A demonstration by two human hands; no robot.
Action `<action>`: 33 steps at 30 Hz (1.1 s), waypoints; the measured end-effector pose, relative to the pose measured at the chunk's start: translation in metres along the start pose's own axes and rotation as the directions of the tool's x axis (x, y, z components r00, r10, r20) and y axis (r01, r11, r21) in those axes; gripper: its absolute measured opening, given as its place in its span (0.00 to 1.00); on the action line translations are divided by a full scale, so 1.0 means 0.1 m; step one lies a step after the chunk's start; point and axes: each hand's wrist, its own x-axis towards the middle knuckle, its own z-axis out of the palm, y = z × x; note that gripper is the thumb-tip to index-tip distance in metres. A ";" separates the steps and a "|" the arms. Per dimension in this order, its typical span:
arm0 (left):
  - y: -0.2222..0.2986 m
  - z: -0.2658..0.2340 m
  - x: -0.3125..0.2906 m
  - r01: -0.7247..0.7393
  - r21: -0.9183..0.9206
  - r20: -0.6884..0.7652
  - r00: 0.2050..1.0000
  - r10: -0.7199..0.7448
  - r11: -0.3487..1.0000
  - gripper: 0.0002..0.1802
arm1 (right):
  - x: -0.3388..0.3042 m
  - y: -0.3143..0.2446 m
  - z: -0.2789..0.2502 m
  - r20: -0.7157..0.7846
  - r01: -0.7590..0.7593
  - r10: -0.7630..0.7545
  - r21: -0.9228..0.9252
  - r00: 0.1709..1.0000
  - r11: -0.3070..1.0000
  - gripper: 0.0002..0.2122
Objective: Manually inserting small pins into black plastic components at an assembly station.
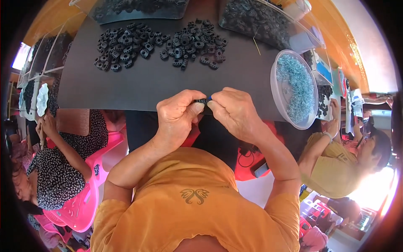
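Note:
At the near edge of the dark table, my two hands meet in front of my chest. My left hand is closed, its thumb and fingers pinching a small black plastic part. Right beside it, my right hand is closed too, with a bit of a small blue piece showing at its fingertips. The fingers hide most of that piece, and whether it touches the black part I cannot tell. Beyond my hands lie two loose piles of similar black parts, a left pile and a right pile.
A round clear tub of tiny light-blue pieces stands at the right. Clear bins of black parts, one bin and another bin, line the far side, with a thin yellow stick nearby. Other people sit close on both sides.

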 end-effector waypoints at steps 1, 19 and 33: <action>-0.02 0.01 0.00 0.002 -0.001 -0.001 1.000 -0.002 1.000 0.06 | -0.01 0.01 0.02 0.002 -0.001 0.001 0.001 1.000 1.000 0.08; -0.02 0.08 0.02 0.121 0.026 -0.097 0.988 -0.118 0.992 0.07 | -0.10 -0.03 0.26 -0.214 -0.050 0.016 -0.151 0.977 0.987 0.06; -0.10 0.01 0.18 -0.240 0.365 -0.010 0.965 0.262 0.899 0.10 | -0.01 0.04 0.32 -0.279 -0.048 0.057 0.036 0.959 0.998 0.08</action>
